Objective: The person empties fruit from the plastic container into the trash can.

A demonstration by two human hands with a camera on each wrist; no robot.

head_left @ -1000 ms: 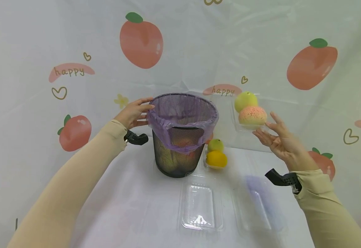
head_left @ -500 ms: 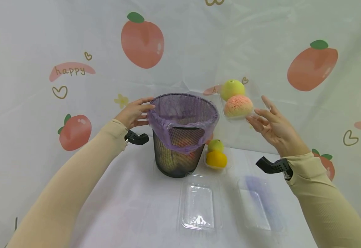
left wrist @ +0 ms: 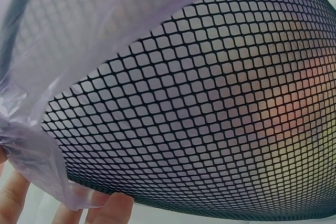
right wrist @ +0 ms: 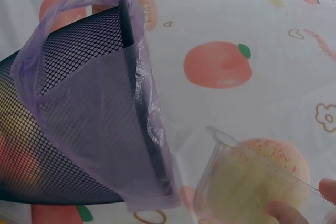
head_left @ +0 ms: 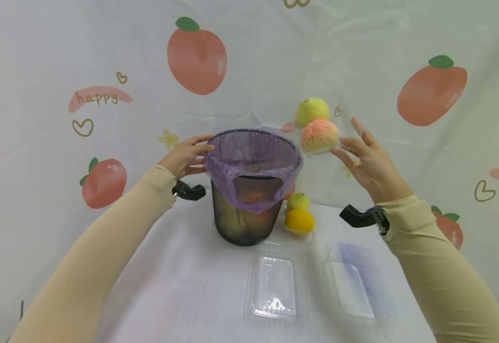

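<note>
1. mesh bin (head_left: 245, 226), one, purple liner (head_left: 227, 183) fitted; our landmark, upright on the counter (head_left: 180, 286).
2. left grip (head_left: 186, 157): fingers touching the bin's lined rim; clasped or merely bracing, we cannot tell.
3. right grip (head_left: 368, 162): pinching a see-through container (right wrist: 229, 142), which holds one yellow-green fruit (head_left: 312, 111) and one pink fruit (head_left: 320, 136); held aloft right of the bin, higher than its rim.
4. step in hand, we judge: presenting the fruit to the bin.
5. next move, we judge: carry the container over the bin's mouth, tilt it, keep the bin steady.
</note>
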